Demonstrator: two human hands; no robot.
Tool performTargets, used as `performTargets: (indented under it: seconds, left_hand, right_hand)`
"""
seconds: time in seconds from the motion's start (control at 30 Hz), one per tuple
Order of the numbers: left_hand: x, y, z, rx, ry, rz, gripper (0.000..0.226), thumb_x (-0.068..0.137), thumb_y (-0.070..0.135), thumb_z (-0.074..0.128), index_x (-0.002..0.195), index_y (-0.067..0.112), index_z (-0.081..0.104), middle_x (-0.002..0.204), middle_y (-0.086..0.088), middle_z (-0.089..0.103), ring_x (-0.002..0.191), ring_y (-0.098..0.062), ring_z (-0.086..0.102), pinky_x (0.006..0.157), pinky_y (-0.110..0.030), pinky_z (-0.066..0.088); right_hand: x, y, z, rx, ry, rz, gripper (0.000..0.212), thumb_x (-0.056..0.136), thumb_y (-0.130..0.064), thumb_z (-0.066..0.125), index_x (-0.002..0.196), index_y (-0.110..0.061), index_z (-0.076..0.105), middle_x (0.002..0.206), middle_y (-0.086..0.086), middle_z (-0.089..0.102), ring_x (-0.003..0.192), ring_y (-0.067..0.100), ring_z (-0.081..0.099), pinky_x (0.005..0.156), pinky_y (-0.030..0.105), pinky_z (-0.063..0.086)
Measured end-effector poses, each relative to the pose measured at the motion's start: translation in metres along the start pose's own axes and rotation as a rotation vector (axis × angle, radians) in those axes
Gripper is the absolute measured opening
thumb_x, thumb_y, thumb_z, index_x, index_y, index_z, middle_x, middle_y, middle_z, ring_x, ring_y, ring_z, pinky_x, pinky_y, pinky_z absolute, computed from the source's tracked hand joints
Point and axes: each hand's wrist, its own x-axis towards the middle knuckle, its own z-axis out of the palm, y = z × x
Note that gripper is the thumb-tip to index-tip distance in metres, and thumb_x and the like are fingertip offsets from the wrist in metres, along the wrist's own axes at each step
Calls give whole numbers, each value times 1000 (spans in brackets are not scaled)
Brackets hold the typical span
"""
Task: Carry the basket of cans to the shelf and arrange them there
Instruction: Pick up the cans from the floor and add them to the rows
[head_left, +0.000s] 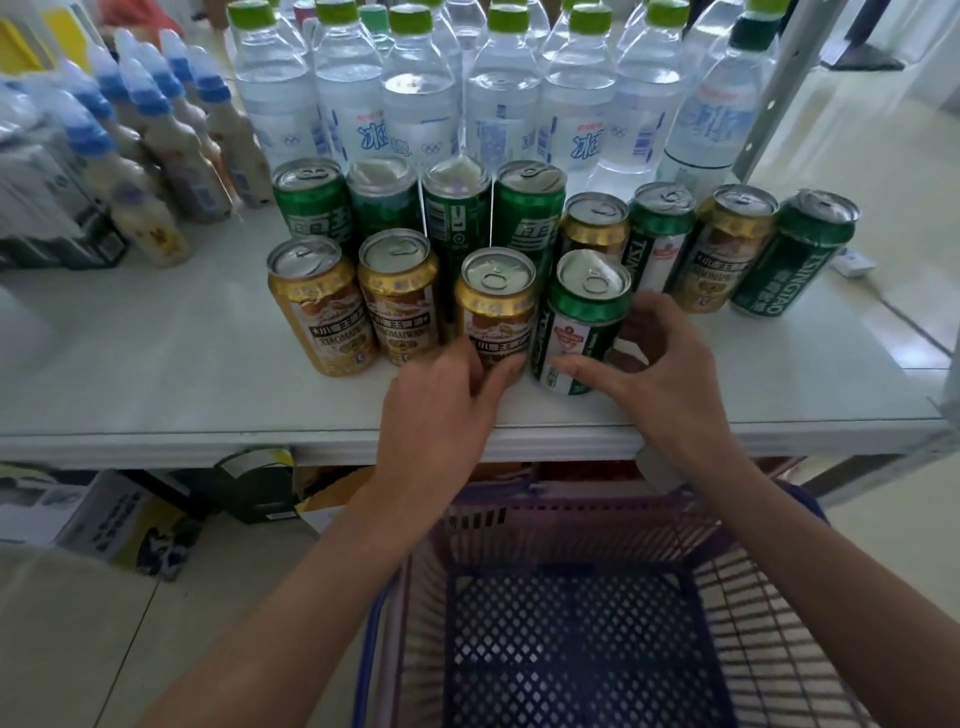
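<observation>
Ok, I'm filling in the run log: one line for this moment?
stage: arranging | left hand: on gold can | right hand: on green can | both cans: on shelf | basket: no cans visible

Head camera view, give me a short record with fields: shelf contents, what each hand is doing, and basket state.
shelf: white shelf holding cans in front of bottles
cans: gold and green beer cans standing upright in two rough rows
left hand: left hand on the gold can in the front row
right hand: right hand wrapped around the green can beside it
bottles behind: clear water bottles with green caps; blue-capped bottles to the left
basket: purple basket below the shelf edge, no cans visible inside
</observation>
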Motion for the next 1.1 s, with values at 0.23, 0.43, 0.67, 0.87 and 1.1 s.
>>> performTargets:
  seconds: [0.23,0.43,0.67,0.87,1.1]
  left_hand:
    - [0,-4,-1,-60,68,49,42,91,32,74,60,10,56,51,1,58,47,-14,55,52,-39,47]
    - [2,-6,-4,-71,78,66,42,87,30,77,57,12,54,50,1,54,45,-15,52,48,-37,47]
    - [3,-15,-3,-13,14,-56,45,80,43,82,61,17,50,56,3,54,55,-21,55,52,-36,47]
    - [9,-20,-2,43,-22,-156,54,74,65,72,62,18,50,58,0,56,60,-22,57,53,-32,38]
    - [12,-25,-5,2,-60,-131,48,80,57,74,63,19,53,59,1,58,63,-23,61,58,-39,52]
  right_hand:
    - [0,-2,3,-122,-26,-76,66,65,-68,79,117,-28,67,109,-13,63,91,3,65,76,26,58]
    - [4,3,1,-78,-104,-24,70,62,-69,80,123,-37,66,105,-21,71,86,6,68,67,19,55]
    - [4,7,-1,-66,-172,0,60,70,-38,90,123,-30,61,114,-22,67,87,7,69,74,25,61]
    - [3,6,4,-168,-169,-80,60,80,-33,85,135,-31,60,114,-14,69,84,5,65,75,21,56]
    - [2,3,6,-294,-178,-69,63,84,-45,78,142,-34,55,93,-20,71,82,-4,63,65,4,44]
